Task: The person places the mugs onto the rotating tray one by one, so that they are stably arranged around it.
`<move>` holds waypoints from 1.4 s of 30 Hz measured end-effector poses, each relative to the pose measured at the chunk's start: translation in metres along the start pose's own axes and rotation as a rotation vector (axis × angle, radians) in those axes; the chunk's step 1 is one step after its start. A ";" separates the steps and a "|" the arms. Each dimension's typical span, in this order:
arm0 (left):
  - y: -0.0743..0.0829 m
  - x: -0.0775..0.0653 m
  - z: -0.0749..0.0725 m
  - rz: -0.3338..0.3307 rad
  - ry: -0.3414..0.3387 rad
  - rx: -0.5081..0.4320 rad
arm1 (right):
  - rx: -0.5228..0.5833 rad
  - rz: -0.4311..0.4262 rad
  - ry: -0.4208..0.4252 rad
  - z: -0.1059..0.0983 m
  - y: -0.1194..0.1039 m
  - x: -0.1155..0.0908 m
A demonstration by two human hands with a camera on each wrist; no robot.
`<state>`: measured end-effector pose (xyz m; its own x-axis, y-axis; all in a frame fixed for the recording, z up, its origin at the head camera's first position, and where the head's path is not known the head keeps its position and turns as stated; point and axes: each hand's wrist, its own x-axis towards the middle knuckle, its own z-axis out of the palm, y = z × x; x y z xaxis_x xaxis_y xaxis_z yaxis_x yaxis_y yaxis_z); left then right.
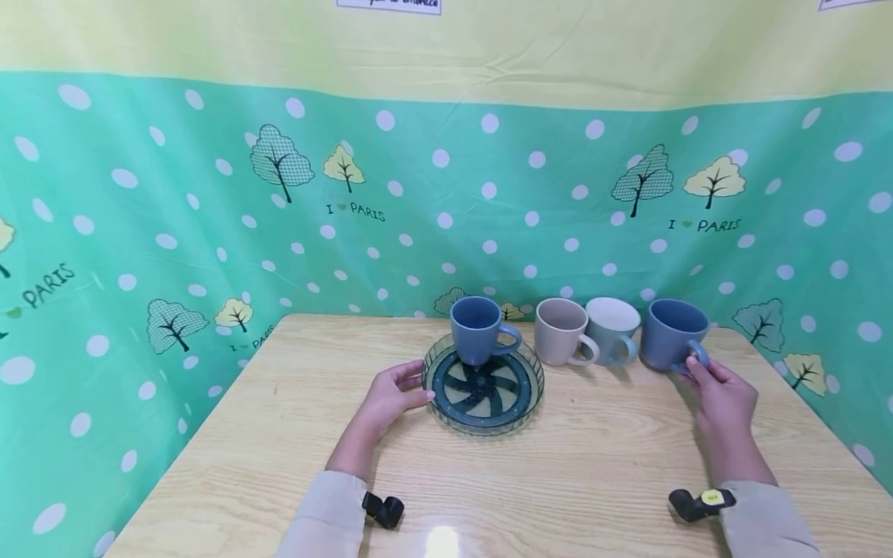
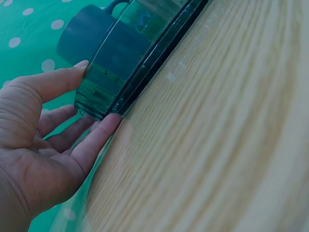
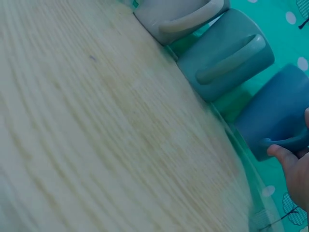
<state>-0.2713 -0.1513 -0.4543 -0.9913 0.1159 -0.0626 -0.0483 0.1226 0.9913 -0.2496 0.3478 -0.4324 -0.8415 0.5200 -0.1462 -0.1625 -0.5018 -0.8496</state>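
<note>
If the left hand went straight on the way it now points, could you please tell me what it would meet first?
The clear green dish: the left hand seems to touch its left side, so there appears to be no gap to cross.

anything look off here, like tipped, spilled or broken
Nothing looks tipped, spilled or visibly broken. The one mildly odd thing: a blue mug sits in the see-through dish, off-centre toward its far side, while the other three mugs line up to the right.
</note>
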 end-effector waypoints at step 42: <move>0.001 -0.002 -0.001 0.023 -0.020 0.001 | 0.005 -0.040 -0.092 0.009 -0.028 -0.027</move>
<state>-0.2696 -0.1520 -0.4536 -0.9895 0.1386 -0.0421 -0.0253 0.1211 0.9923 -0.2270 0.3412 -0.4001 -0.8781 0.4741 -0.0650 -0.1991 -0.4856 -0.8512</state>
